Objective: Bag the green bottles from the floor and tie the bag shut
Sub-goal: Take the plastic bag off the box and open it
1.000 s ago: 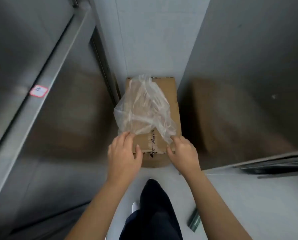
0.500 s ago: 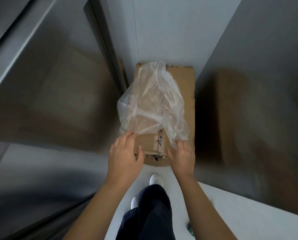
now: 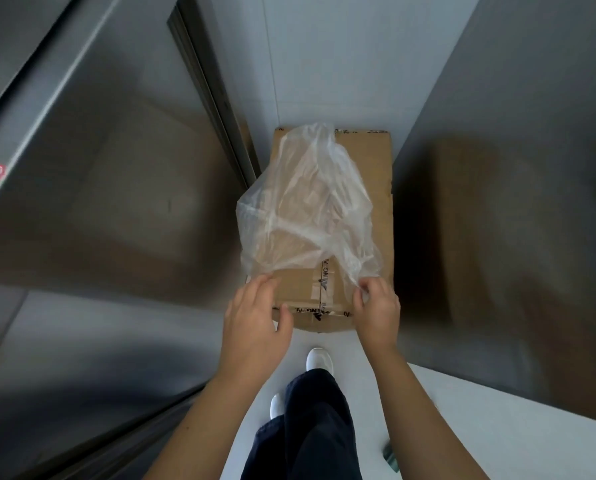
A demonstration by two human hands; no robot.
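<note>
A clear, empty plastic bag (image 3: 307, 209) lies crumpled over the top of a taped cardboard box (image 3: 362, 188) on the floor ahead of me. My right hand (image 3: 376, 306) pinches the bag's near right edge between thumb and fingers. My left hand (image 3: 255, 317) has its fingertips at the bag's near left edge; the fingers are slightly bent and I cannot tell whether they grip the plastic. A small piece of a green bottle (image 3: 390, 457) shows on the floor at the lower right, mostly hidden behind my right forearm.
The box sits in a narrow gap between shiny metal cabinet faces on the left (image 3: 109, 209) and right (image 3: 504, 220), with a pale wall (image 3: 324, 64) behind. My dark trouser leg (image 3: 310, 427) and white shoes (image 3: 319, 358) stand on the light floor below.
The camera has moved closer and tilted, so box and bag look larger. My right hand has lifted the bag's near right edge slightly; the left hand stays at the left edge.
</note>
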